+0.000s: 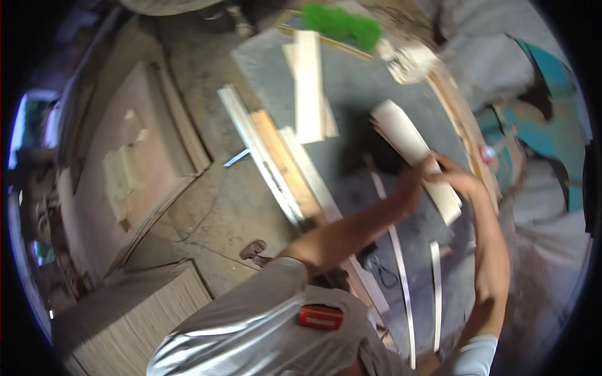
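Note:
A bundle of thin pale boards (401,130) is held at a slant above a grey worktable (351,75), its layers slightly fanned at the far end. My left hand (414,183) grips its near half from the left side, fingers closed. From the right, my right hand (459,179) closes around the same part, with its fingers meeting the left hand's over the top. Some fingertips are hidden or blurred. More pale boards (307,88) lie overlapping on the table, beyond and left of the bundle.
Long bars (288,166) run along the table's left edge. Narrow strips (436,294) and a dark cable (384,274) lie near me. A fuzzy green piece (342,26) sits at the far end. Large stacked sheets (135,319) stand on the left; grey sacks (489,66) are at right.

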`<state>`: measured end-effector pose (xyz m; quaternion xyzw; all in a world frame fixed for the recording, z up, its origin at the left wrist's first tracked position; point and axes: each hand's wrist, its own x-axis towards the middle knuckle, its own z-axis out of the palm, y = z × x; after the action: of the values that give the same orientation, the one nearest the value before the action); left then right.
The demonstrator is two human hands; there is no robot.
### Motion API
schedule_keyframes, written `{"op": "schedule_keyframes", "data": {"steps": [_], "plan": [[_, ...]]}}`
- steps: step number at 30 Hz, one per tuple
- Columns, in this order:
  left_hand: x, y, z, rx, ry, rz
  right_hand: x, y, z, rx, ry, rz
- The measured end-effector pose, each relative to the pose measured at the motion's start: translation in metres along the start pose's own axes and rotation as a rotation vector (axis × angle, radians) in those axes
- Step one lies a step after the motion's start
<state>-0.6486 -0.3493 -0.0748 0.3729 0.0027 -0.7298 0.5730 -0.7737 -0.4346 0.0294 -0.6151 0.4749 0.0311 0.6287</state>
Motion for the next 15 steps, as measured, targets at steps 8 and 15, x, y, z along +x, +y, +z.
{"op": "schedule_keyframes", "data": {"steps": [8,15], "plan": [[-0.02,0.005,-0.001,0.038,-0.081,-0.029,-0.016,-0.001,0.015,0.083,0.072,-0.051],[-0.02,0.051,-0.029,0.194,-0.208,-0.223,0.027,0.055,0.029,0.182,0.082,-0.287]]}}
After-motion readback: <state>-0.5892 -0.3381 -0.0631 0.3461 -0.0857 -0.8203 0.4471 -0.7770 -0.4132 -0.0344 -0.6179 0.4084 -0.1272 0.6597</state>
